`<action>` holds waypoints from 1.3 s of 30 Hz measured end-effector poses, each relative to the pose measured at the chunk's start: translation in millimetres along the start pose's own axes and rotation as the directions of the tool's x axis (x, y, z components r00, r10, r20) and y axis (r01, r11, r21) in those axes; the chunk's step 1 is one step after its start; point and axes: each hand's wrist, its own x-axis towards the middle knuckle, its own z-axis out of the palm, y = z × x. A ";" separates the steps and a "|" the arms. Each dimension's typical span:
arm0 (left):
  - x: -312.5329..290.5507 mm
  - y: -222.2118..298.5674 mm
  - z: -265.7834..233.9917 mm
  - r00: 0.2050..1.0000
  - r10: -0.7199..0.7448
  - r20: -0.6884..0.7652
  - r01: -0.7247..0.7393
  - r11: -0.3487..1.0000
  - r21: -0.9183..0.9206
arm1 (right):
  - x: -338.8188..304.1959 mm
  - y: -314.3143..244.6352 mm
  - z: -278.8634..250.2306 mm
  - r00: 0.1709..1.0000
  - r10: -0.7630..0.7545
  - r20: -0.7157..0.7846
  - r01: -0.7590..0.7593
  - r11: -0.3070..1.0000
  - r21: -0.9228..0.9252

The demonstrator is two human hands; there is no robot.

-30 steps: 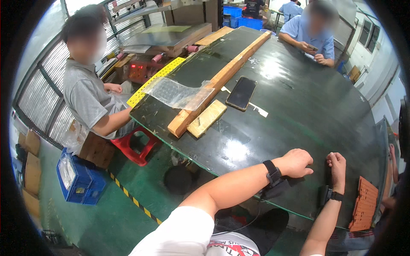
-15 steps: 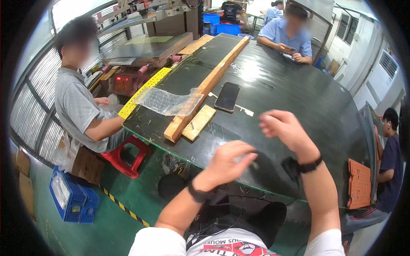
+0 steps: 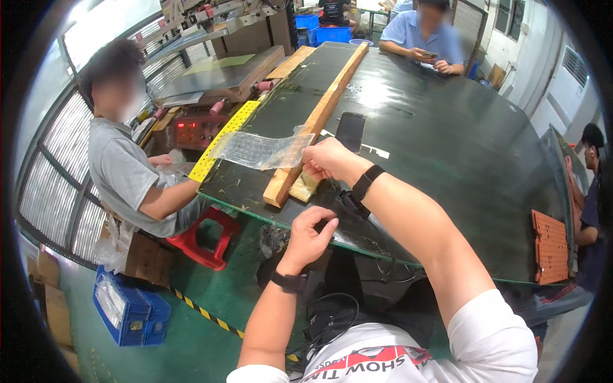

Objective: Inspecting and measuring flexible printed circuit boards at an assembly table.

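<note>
A clear plastic sheet [image 3: 252, 152] with a fine printed grid lies across a long wooden bar [image 3: 324, 113], its left part near a yellow perforated strip [image 3: 225, 142]. My right hand [image 3: 332, 158] is at the sheet's right edge, fingers bent and closed on it; the fingertips are partly hidden. Below that hand, a short wooden block [image 3: 302, 189] rests beside the bar, partly covered. My left hand [image 3: 310, 236] hovers by the table's near edge, loosely curled, with thumb and fingers apart and nothing in them. A black phone [image 3: 351, 131] lies beyond my right hand.
The dark table [image 3: 447, 166] has a glass-like near edge. At left, a seated person [image 3: 124, 159] sits by a red stool [image 3: 207, 239] and blue crates [image 3: 131, 309]. Another person [image 3: 424, 41] holds a phone at the far side. An orange panel [image 3: 550, 246] stands at right.
My right hand has moved left and down to the sheet's right edge. My left hand has drawn back toward the table edge. The whole view has shifted slightly.
</note>
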 end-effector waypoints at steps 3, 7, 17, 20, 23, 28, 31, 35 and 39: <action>1.9 1.3 -0.3 1.000 0.011 0.007 -0.011 1.000 0.004 | 1.5 -1.1 5.4 1.000 -0.009 -0.018 0.010 1.000 0.029; 2.0 -0.5 2.2 1.000 0.000 0.016 0.000 1.000 0.025 | -4.9 -1.3 8.2 0.999 -0.030 -0.036 0.032 0.998 0.052; -43.0 2.2 -40.0 0.875 -0.385 -0.294 0.277 0.896 -0.348 | -110.9 23.5 -86.2 0.999 -0.045 -0.010 0.045 0.999 0.019; -57.3 -12.2 -76.1 0.744 -0.544 -0.387 0.326 0.802 -0.501 | -132.2 39.5 -116.2 0.998 0.063 -0.022 -0.064 0.996 -0.054; -50.1 -8.6 -98.3 0.621 -0.684 -0.383 0.438 0.708 -0.554 | -143.5 54.4 -143.5 0.989 0.145 -0.035 -0.148 0.985 -0.094; -40.6 2.7 -99.7 0.644 -0.732 -0.222 0.571 0.653 -0.497 | -157.3 67.2 -170.8 0.975 0.216 -0.045 -0.221 0.953 -0.207; -33.5 9.2 -94.5 0.655 -0.739 -0.155 0.606 0.637 -0.476 | -163.8 71.7 -183.2 0.976 0.217 -0.031 -0.218 0.947 -0.237; -25.9 8.6 -92.4 0.654 -0.747 -0.120 0.632 0.627 -0.455 | -162.5 81.6 -188.4 0.987 0.160 -0.005 -0.158 0.965 -0.208; -19.3 6.0 -92.4 0.682 -0.725 -0.102 0.622 0.647 -0.440 | -157.9 83.8 -193.1 0.986 0.165 0.019 -0.160 0.975 -0.155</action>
